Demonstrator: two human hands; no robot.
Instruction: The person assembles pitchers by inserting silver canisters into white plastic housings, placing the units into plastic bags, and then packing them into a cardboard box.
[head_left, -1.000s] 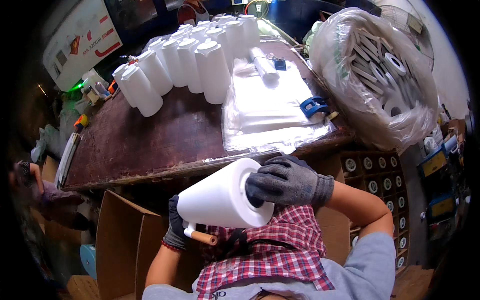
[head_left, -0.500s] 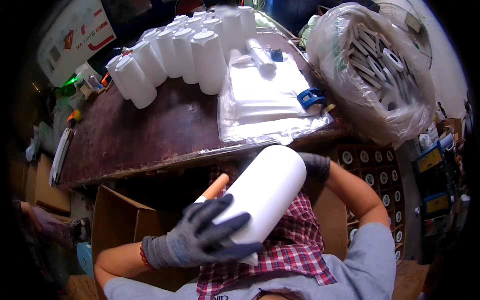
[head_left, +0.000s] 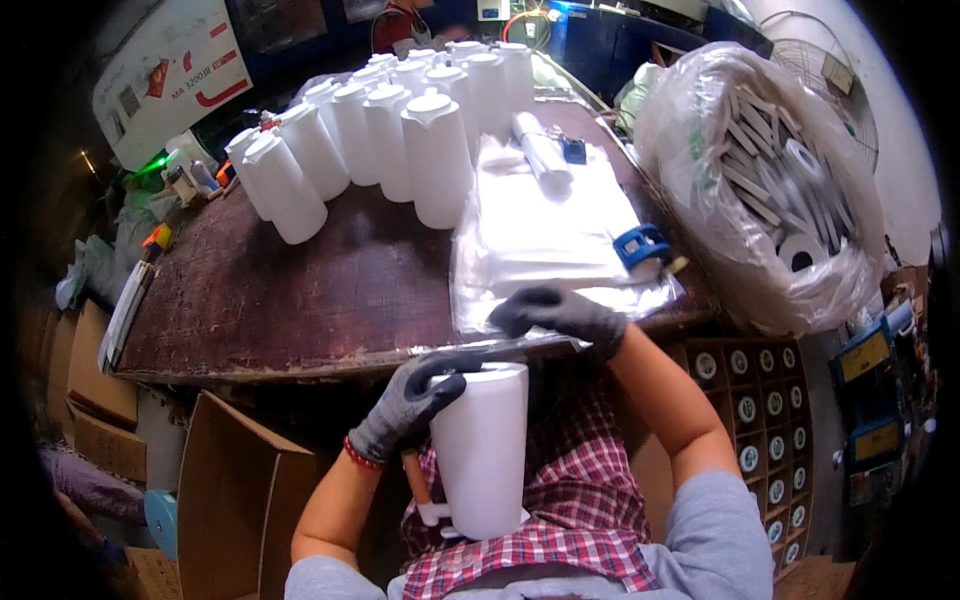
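Note:
A white jug [head_left: 482,455] with a tan handle [head_left: 416,478] stands on end over my lap. Its rimmed flat end is up toward the table, and the spout and the handle's white joint are down by my checked apron. My left hand [head_left: 405,405], in a grey and black glove, is closed on the jug's upper left edge. Just above the jug, my gloved right hand [head_left: 565,318] is off it, at the front edge of a stack of clear plastic bags [head_left: 560,225]. Its fingers are bent and close together; whatever they pinch is too small to make out.
Several lidded white jugs [head_left: 437,165] crowd the far left of the dark table [head_left: 240,310]. A blue tape dispenser [head_left: 642,246] rests on the bags. A big plastic sack [head_left: 690,215] of white rings stands right. Below are an open carton [head_left: 225,480] and a divided box [head_left: 760,430].
The jug has turned from a slant to nearly upright and come lower. My left hand has shifted to its upper end. My right hand has left the jug and moved over the bags' front edge.

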